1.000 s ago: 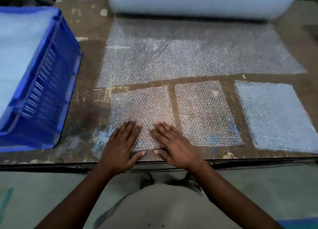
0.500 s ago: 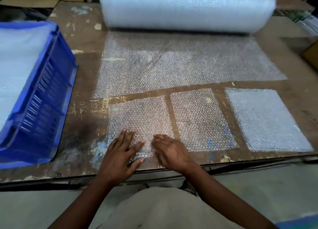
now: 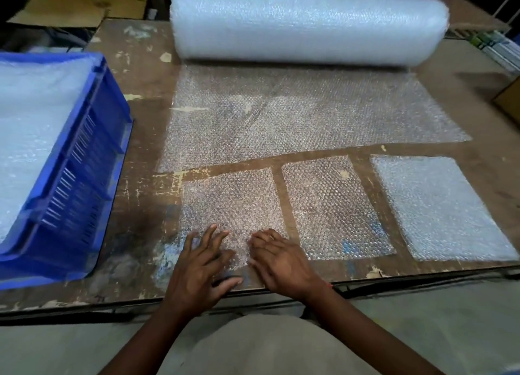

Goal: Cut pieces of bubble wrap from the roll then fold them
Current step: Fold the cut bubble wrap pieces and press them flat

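A big bubble wrap roll (image 3: 306, 22) lies across the far side of the table, and its unrolled sheet (image 3: 295, 118) spreads toward me. Three cut pieces lie in a row near the front edge: the left piece (image 3: 230, 203), the middle piece (image 3: 332, 208), and a whiter, thicker-looking right piece (image 3: 439, 208). My left hand (image 3: 202, 265) rests with spread fingers on the left piece's near edge. My right hand (image 3: 281, 259) sits beside it, fingers curled onto the same edge. The wrap bunches up between the two hands.
A blue plastic crate (image 3: 76, 183) holding bubble wrap stands at the table's left. The worn wooden table (image 3: 135, 138) ends at its front edge just under my wrists. A cardboard box corner (image 3: 509, 98) shows at the far right.
Both hands slid back toward the near edge of the left piece. The right fingers went from flat to curled, and the wrap's edge bunched up. My view tilted up, showing more of the roll.
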A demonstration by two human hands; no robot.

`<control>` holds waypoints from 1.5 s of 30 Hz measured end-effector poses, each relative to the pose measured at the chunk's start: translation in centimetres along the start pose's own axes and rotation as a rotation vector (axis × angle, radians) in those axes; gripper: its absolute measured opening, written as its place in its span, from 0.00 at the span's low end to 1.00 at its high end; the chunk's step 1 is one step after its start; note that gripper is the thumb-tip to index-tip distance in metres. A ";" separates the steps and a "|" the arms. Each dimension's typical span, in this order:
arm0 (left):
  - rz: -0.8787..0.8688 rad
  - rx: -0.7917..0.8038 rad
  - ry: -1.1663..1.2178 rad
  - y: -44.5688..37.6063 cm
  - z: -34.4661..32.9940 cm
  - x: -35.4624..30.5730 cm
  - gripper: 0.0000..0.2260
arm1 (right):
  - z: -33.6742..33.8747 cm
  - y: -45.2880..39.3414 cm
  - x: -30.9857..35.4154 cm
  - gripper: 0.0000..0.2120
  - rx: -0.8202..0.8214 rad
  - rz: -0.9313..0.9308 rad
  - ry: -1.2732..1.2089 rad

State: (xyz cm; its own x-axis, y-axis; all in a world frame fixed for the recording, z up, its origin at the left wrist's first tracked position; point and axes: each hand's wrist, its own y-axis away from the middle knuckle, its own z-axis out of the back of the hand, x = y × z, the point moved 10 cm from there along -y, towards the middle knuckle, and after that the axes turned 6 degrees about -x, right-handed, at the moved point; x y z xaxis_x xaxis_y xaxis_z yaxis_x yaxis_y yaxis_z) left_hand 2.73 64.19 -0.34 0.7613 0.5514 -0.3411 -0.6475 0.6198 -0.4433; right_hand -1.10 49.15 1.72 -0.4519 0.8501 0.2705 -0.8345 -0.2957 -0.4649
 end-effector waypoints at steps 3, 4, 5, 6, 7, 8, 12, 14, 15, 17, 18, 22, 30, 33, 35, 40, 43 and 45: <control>0.039 -0.008 -0.047 0.4 0.3 0.8 0.20 | 1.9 -0.5 -0.1 0.08 -0.077 0.003 -0.053; 0.042 -0.011 -0.051 0.8 0.3 1.2 0.19 | 2.5 -0.5 0.0 0.07 -0.086 0.022 -0.063; 0.048 -0.006 -0.042 1.2 0.2 1.7 0.21 | 2.9 -0.5 0.1 0.07 -0.085 0.039 -0.068; 0.055 0.008 -0.031 1.5 0.1 2.2 0.23 | 3.0 -0.4 0.1 0.09 -0.071 0.050 -0.060; 0.066 0.026 -0.024 1.8 0.0 2.6 0.25 | 2.8 -0.1 -0.3 0.13 -0.039 0.040 -0.038; 0.081 0.046 -0.012 1.9 0.0 2.9 0.27 | 2.3 0.4 -0.9 0.19 0.008 0.012 -0.013; 0.144 0.081 0.073 2.3 1.0 3.3 0.26 | 1.0 2.4 -2.4 0.16 0.041 0.021 -0.015; 0.170 0.047 0.126 2.7 2.1 3.5 0.23 | 1.3 3.1 -3.1 0.13 -0.028 0.016 -0.074; 0.182 0.033 0.142 3.2 2.5 3.9 0.21 | 1.7 3.3 -3.5 0.12 -0.066 -0.007 -0.101; 0.216 0.008 0.183 4.1 3.1 4.6 0.19 | 2.3 3.5 -4.4 0.10 -0.118 -0.090 -0.175; 0.257 -0.019 0.212 4.4 3.7 5.1 0.19 | 2.4 3.5 -4.9 0.11 -0.134 -0.148 -0.218; 0.424 -0.202 0.249 3.8 7.1 5.4 0.10 | 2.8 3.6 -7.7 0.18 -0.192 -0.527 -0.370; 0.893 -0.285 0.320 2.2 6.4 10.3 0.06 | 2.7 -1.4 -10.7 0.15 -0.147 -0.759 -0.574; 0.934 -0.296 0.278 1.2 6.1 12.1 0.16 | 2.1 -3.7 -12.0 0.20 -0.132 -0.710 -0.440; 0.950 -0.305 0.266 0.2 6.0 12.4 0.19 | 1.8 -5.0 -12.8 0.20 -0.145 -0.705 -0.386; 0.877 -0.387 0.397 -3.0 5.1 12.8 0.12 | 1.2 -7.7 -14.0 0.15 -0.111 -0.670 -0.245; 0.834 -0.349 0.307 -3.9 4.4 13.6 0.13 | 0.2 -8.1 -14.7 0.13 -0.044 -0.692 -0.199; 0.814 -0.305 0.245 -4.3 4.3 13.8 0.12 | 0.0 -8.2 -15.0 0.14 -0.020 -0.710 -0.184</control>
State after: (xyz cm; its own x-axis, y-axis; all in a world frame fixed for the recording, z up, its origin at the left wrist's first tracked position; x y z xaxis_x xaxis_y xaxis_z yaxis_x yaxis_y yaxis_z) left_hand 15.89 71.49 0.41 0.0792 0.5986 -0.7971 -0.9788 -0.1047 -0.1759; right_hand 12.52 38.87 1.48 0.1482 0.7464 0.6488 -0.9408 0.3086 -0.1402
